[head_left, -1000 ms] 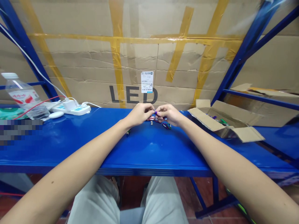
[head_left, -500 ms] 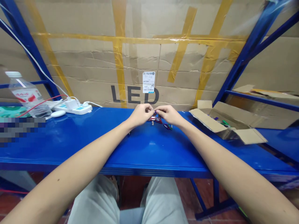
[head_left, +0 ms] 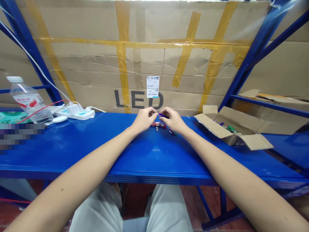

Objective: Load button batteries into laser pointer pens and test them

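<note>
My left hand and my right hand meet fingertip to fingertip above the back part of the blue table. A small, slim purple metallic piece lies in the pinch of my right hand. Its left end reaches the closed fingertips of my left hand; what else those fingers hold is too small to tell. Just below lie several shiny red metallic pieces. Closer to me sits a tiny stack of silver button-like discs. Small purple and green loop-shaped clips rest beneath my right wrist.
On the right stands an open cardboard box with green and purple pieces inside. A power strip with plugs and a plastic bottle are at the left of the blue table. A large carton forms the back.
The purple piece shows more plainly between my fingers, and my right hand's fingers have shifted around it. The view has tilted slightly; the pieces on the table look unmoved.
</note>
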